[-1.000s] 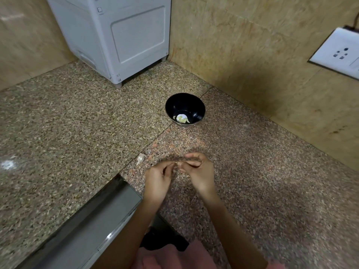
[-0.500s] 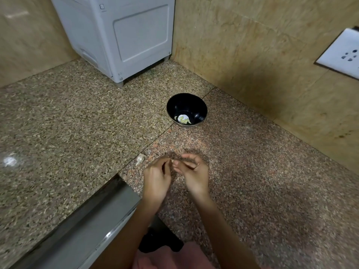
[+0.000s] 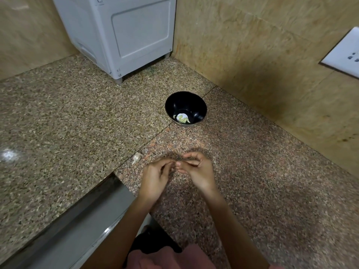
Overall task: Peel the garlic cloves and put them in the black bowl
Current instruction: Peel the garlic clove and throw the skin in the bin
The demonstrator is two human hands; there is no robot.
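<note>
- Black bowl (image 3: 175, 105) sat on the granite counter (image 3: 58, 133), near the corner where the tiled wall (image 3: 252, 55) met the white appliance (image 3: 136, 32).
- Bowl held peeled garlic (image 3: 182, 118): a small pale, yellow-green cluster at the bottom, leaning to the near side. Exact count unreadable.
- One unpeeled clove (image 3: 136, 157) lay on the counter: off-white papery skin, pointed tail toward the camera, just left of the hands and touching nothing.
- A tiny skin flake (image 3: 146, 151) lay just beside it.
- Left hand (image 3: 155, 177) and right hand (image 3: 200, 171) were close together over the counter, between the bowl and the person, well short of the bowl.
- Right hand: thumb and forefinger pinched narrow on a small pale piece (image 3: 177, 163). Too small and blurred to say whether it was clove or skin.
- Left hand: fingers curled, tips at that same spot. Couldn't tell if they actually gripped the piece.
- Steel sink edge (image 3: 77, 226) ran along the lower left; wall socket (image 3: 343, 57) sat at the far right.
- Versus 0.5 s ago: hands stayed in the same area, and the fingertips of the two hands had come closer together.
- Bowl, its contents and the loose clove hadn't moved.
</note>
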